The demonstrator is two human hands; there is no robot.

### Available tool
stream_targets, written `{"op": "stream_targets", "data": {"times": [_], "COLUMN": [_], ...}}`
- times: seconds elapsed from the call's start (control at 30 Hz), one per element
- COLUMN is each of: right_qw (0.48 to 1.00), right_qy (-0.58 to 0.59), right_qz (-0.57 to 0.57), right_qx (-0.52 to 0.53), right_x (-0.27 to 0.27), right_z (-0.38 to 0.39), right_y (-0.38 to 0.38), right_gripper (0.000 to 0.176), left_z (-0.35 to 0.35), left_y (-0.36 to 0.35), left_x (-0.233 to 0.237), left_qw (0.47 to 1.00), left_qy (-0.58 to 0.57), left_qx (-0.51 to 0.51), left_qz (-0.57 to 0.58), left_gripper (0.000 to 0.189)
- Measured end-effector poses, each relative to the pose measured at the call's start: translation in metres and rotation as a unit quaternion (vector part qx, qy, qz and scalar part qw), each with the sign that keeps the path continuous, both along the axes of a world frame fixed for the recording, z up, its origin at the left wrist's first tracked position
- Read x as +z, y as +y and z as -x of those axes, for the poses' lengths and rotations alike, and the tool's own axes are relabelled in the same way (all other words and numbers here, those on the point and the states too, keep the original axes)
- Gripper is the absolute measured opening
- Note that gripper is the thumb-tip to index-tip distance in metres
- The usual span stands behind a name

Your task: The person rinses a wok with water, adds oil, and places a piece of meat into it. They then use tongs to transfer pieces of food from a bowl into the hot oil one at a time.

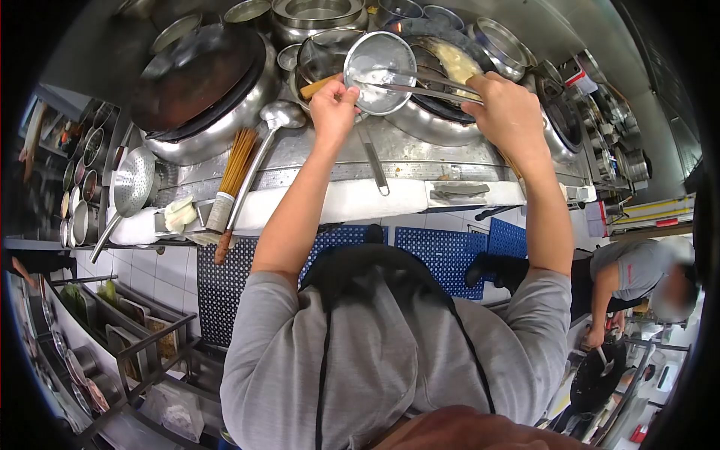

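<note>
A small round metal bowl (pixel 375 54) with white contents is in my left hand (pixel 334 111), fingers closed on its left rim. My right hand (pixel 508 112) grips metal tongs (pixel 442 92) near their right end; their tips reach over the white contents of the bowl. Behind the tongs, a wok (pixel 424 28) with pale yellowish food (pixel 456 61) sits on the round burner at the right. Left of the bowl, a wooden handle (pixel 319 87) shows near my left fingers. Below the bowl, a looped metal handle (pixel 373 161) lies across the steel counter.
A large dark wok (pixel 196 79) stands at the left. A ladle (pixel 259 169), a bamboo wok brush (pixel 234 169) and a perforated skimmer (pixel 135 182) lean along the counter's front edge. White towels (pixel 330 196) line that edge. Another person (pixel 637 270) works at the lower right.
</note>
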State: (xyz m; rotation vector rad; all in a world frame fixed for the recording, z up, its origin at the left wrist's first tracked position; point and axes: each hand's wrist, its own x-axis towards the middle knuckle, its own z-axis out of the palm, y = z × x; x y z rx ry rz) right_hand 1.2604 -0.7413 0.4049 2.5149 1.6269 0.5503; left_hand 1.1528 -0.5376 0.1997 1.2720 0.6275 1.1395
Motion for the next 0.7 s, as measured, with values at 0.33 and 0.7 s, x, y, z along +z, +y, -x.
{"op": "stream_targets", "data": {"times": [0.33,0.7], "right_qw": [0.999,0.987], "right_qy": [0.001,0.031], "right_qz": [-0.019,-0.089], "right_qx": [-0.039,-0.134], "right_x": [0.014,0.023], "right_z": [-0.01,-0.068], "right_y": [-0.02,-0.033], "right_gripper": [0.028,0.031], "left_z": [-0.006,-0.034], "left_y": [0.001,-0.014], "left_x": [0.004,0.003], "left_qw": [0.999,0.989], "left_qy": [0.024,0.032], "left_qx": [0.023,-0.061], "left_qz": [0.006,0.127], "left_gripper": [0.026,0.026]}}
